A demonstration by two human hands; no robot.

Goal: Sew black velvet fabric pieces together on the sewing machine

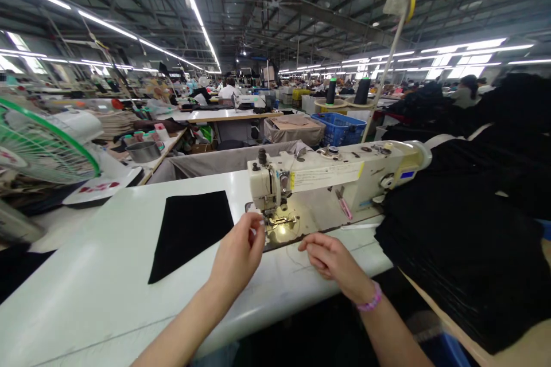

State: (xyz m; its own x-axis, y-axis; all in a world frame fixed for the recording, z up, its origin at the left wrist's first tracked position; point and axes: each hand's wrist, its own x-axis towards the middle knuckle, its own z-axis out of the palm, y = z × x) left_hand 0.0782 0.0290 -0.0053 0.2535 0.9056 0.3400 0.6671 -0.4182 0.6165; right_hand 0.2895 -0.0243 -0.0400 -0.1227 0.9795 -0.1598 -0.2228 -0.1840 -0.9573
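Note:
A white sewing machine [318,178] stands on the pale table, its lamp lighting the metal needle plate [282,230]. Close to the left of the needle area is my left hand [241,243], its thumb and fingers drawn together; what they pinch, if anything, is too small to name. In front of the plate, my right hand [329,258] has its thumb and forefinger pressed together on a fine pale thread [297,264] that hangs loosely over the table edge. A black fabric piece [191,229] lies flat, left of my left hand and apart from it.
Pink-handled snips [344,205] rest on the machine bed. A tall pile of black fabric [465,246] is on the right. A green-rimmed fan [47,143] stands left. Behind the machine are a blue crate [340,129] and black thread cones [362,92].

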